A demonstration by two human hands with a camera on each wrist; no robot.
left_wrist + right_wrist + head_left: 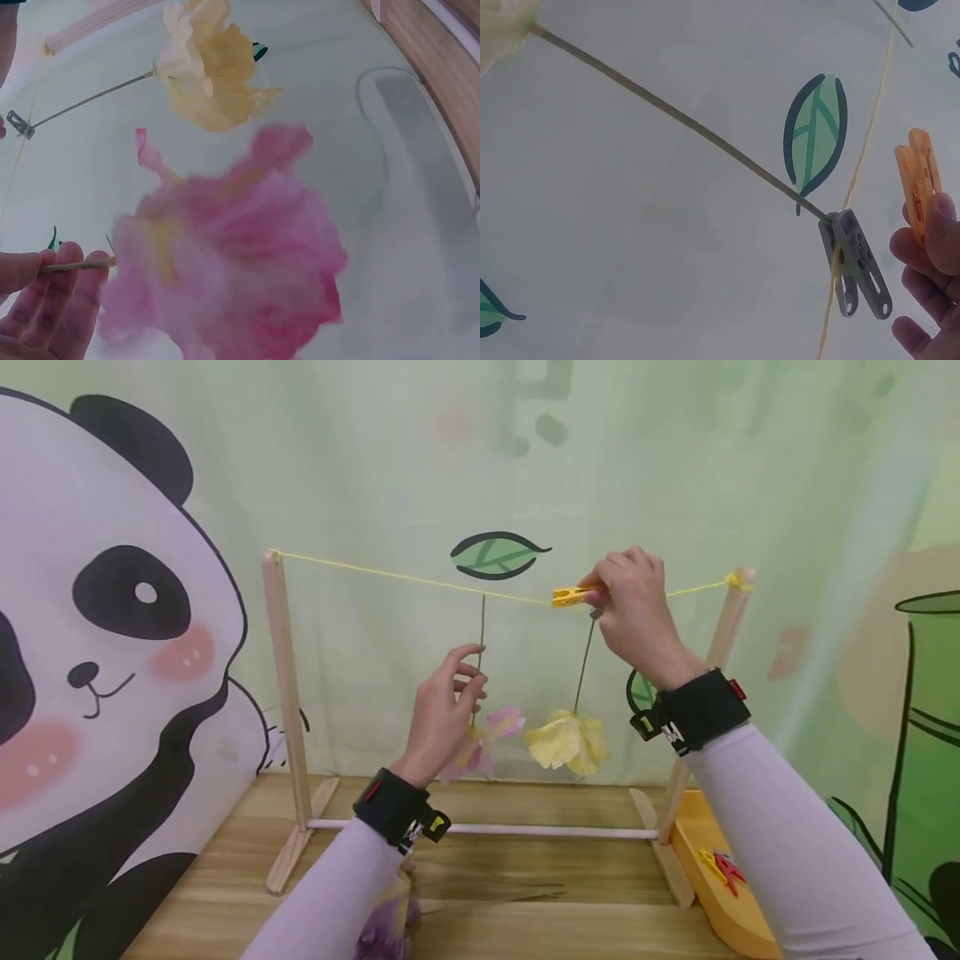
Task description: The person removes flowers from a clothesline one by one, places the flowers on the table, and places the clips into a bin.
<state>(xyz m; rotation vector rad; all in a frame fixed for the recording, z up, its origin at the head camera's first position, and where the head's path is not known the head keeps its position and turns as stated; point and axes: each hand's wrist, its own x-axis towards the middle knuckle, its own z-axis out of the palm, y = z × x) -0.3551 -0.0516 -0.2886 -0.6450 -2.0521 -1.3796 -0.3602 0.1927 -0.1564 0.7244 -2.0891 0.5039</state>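
My left hand (pixel 442 714) pinches the thin stem (pixel 75 265) of a pink artificial flower (pixel 232 255), which hangs head down. The stem's upper end reaches up to the yellow string (pixel 390 577). Between thumb and fingers of my right hand (pixel 636 610) is a yellow-orange clothespin (pixel 919 184), held beside the string with its jaws closed. A grey clothespin (pixel 859 262) on the string clips the stem of a pale yellow flower (pixel 568 742), also head down, to the right of the pink one.
The string runs between two wooden posts (pixel 288 693) joined low down by a white rod (pixel 525 832). At right, a yellow tray (pixel 731 927) contains several clothespins (pixel 726 870). A purple flower (pixel 386 931) and loose stems (pixel 495 897) lie on the wooden table near my left forearm.
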